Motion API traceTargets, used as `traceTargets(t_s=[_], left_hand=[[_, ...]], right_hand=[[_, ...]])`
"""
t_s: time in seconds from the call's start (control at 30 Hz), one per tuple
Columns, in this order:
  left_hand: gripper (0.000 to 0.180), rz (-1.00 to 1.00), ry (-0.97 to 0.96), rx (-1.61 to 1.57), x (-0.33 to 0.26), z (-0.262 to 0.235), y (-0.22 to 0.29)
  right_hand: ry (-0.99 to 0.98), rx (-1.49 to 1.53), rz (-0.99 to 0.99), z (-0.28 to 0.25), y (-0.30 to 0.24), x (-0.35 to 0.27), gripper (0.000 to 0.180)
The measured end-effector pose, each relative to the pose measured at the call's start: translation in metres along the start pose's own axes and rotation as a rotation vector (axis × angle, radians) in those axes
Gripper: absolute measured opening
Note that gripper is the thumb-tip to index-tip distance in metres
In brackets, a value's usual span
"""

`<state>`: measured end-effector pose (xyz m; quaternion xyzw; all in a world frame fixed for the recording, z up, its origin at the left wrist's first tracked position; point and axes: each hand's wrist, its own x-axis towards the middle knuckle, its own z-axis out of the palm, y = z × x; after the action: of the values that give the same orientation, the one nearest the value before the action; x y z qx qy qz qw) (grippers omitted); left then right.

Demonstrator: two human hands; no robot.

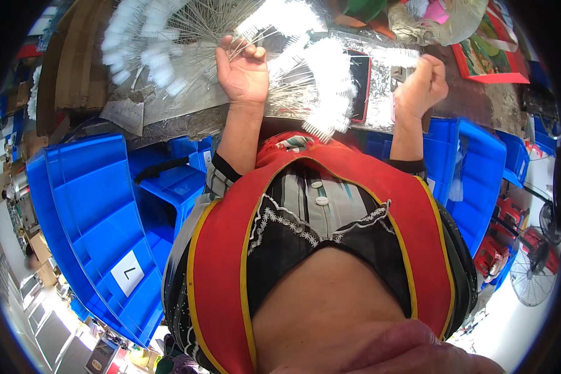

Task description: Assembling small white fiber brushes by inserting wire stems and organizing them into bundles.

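My left hand (242, 70) is raised over the metal-topped table (168, 106), its fingers closed around a fanned bunch of thin wire stems tipped with white bristle heads (321, 81). My right hand (422, 84) is curled into a fist at the right, pinching a single white-tipped wire brush (396, 57). A larger heap of the same white-tipped wire brushes (149, 43) lies on the table to the left of my left hand. My red-trimmed vest and patterned shirt fill the lower middle of the view.
A dark phone with a red edge (359, 78) lies on the table between my hands. Stacked blue plastic bins (87, 212) stand at my left, more blue bins (480, 174) at my right. A red-framed picture (489, 53) lies far right. Cardboard (75, 68) sits far left. A floor fan (533, 274) stands low right.
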<state>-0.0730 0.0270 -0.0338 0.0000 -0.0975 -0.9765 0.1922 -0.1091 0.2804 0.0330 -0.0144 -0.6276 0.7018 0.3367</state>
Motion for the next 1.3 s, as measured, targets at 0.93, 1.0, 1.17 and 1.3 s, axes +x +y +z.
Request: traceTargets(t_s=[0.93,1.0,1.17,1.3], left_hand=[[0.024,-0.405,-0.194,0.403,-0.061,0.059,0.009],[0.024,-0.448,-0.2,0.333,-0.063,0.058,0.014],[0.026,-0.443,-0.106,0.409,-0.069,0.054,0.003],[0.024,-0.435,-0.088,0.445,-0.07,0.047,-0.001]], right_hand=[[-0.436,0.369,0.44,0.029,-0.053,-0.05,0.009],[-0.389,0.303,0.355,0.019,-0.053,-0.049,0.008],[-0.278,0.363,0.549,0.015,-0.045,-0.066,0.007],[-0.298,0.389,0.573,0.025,-0.043,-0.079,0.01]])
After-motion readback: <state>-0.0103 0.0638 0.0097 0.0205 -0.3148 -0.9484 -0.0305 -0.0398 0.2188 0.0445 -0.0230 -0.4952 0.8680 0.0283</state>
